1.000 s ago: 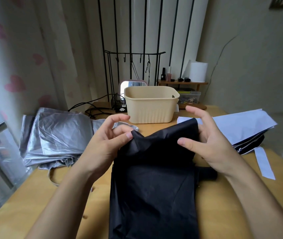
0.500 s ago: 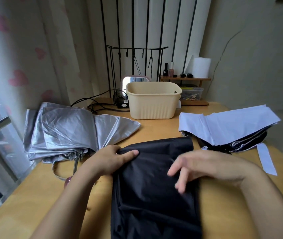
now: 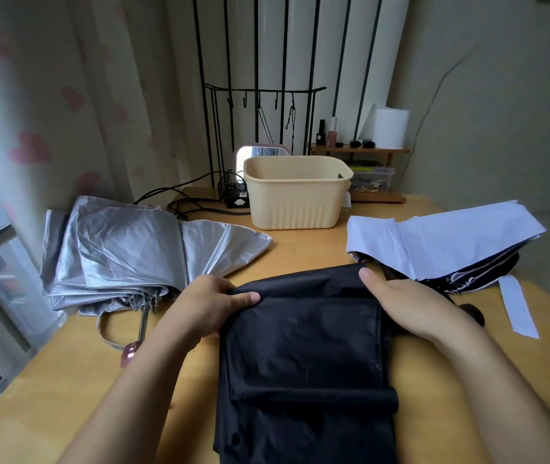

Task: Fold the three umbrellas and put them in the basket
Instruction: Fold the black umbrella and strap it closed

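1. Nothing delivered so far. The basket (image 3: 295, 199) sits at the back of the bench (image 3: 66, 380), about the middle, and no umbrella shows in the bit of its inside that's visible.
2. The black umbrella (image 3: 303, 346) is the one being worked on. It lies on the bench right in front of the person, with the canopy flattened into a long panel. It isn't rolled or strapped yet.
3. The left hand (image 3: 206, 306) grips its far left corner, thumb on top and fingers curled under the edge.
4. The right hand (image 3: 411, 303) lies along the far right edge with the thumb on the corner. The fingers are hidden, so it's impossible to tell if it's pinching the fabric or just pressing it.
5. The silver umbrella (image 3: 126, 252) is on the left side of the bench, collapsed but floppy, with its handle poking out toward the near edge. The white umbrella (image 3: 441, 239) is on the right, just as loose, its strap lying undone.
6. Honestly, this looks like early days, somewhere inside umbrella one of three. Left to do: roll and strap the black one, drop it in the basket, then the same for silver and white.
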